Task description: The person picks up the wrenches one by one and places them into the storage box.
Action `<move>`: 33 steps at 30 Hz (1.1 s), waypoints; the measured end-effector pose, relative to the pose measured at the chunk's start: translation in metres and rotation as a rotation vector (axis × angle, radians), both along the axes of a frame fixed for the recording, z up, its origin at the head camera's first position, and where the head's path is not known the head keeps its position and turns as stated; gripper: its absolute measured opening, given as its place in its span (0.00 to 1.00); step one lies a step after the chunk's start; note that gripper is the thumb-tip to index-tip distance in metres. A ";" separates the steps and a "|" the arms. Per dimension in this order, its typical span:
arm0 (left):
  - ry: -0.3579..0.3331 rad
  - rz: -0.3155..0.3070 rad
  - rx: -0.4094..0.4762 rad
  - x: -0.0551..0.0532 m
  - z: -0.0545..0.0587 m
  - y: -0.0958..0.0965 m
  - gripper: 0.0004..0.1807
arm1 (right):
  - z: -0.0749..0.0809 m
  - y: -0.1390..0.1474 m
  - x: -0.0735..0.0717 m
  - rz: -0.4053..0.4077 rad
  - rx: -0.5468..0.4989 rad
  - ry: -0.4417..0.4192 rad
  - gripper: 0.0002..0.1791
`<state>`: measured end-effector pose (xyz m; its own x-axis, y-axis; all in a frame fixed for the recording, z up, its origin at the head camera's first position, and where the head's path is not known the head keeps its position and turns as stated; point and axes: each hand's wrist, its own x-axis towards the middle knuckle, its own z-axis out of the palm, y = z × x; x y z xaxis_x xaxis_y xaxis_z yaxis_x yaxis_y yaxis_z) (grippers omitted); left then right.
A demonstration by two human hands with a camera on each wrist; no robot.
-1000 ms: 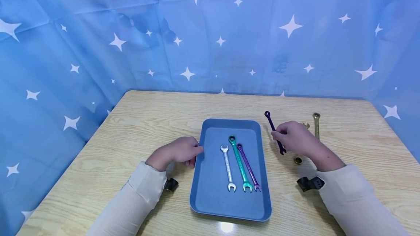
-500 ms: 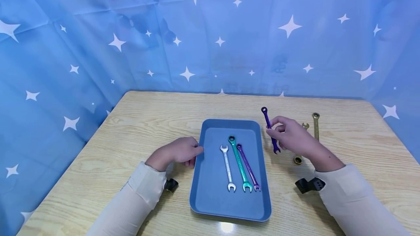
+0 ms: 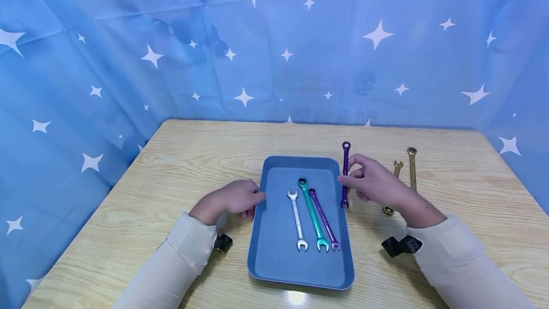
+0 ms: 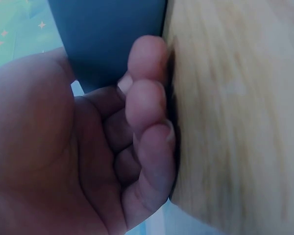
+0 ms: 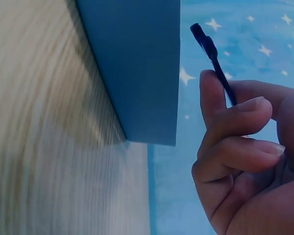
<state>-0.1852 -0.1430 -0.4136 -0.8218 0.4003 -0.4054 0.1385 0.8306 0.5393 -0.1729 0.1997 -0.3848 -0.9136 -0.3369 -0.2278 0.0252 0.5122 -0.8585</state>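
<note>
My left hand [image 3: 238, 197] pinches the left rim of the blue tray [image 3: 274, 256], thumb over the edge and fingers curled against the outer wall. My right hand [image 3: 374, 181] holds a dark purple combination wrench [image 3: 345, 159] by its middle, raised at the tray's right rim, ring end pointing away. In the right wrist view, the wrench's open end [image 5: 206, 43] sticks out past the fingertips [image 5: 212, 90]. Inside the tray lie a silver wrench [image 3: 298, 218], a green wrench [image 3: 314, 216] and a smaller purple wrench [image 3: 324, 218], roughly side by side.
Two gold wrenches lie on the wooden table [image 3: 193, 156] right of the tray: a shorter one [image 3: 398, 168], partly covered by the right hand, and a longer one [image 3: 412, 168], partly behind it. A blue starry curtain [image 3: 274, 61] hangs behind the table.
My right hand has lifted the purple wrench and carried it left to the tray's right rim, turning it more upright in view. The left hand has stayed on the tray.
</note>
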 end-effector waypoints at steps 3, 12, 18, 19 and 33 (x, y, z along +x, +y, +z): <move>0.000 -0.002 0.003 0.000 0.000 0.000 0.26 | 0.000 -0.003 0.001 0.007 -0.008 -0.001 0.19; -0.008 -0.008 0.013 0.000 -0.001 0.000 0.26 | -0.006 -0.011 0.002 0.045 -0.102 -0.035 0.28; -0.005 -0.014 0.009 -0.001 -0.002 0.000 0.27 | -0.011 -0.016 0.002 0.076 -0.120 -0.036 0.22; -0.003 -0.014 0.007 -0.001 -0.002 0.000 0.27 | -0.012 -0.017 0.002 0.076 -0.117 -0.036 0.20; -0.002 -0.017 0.010 0.000 -0.001 -0.001 0.26 | -0.019 -0.023 -0.001 0.101 0.008 0.007 0.11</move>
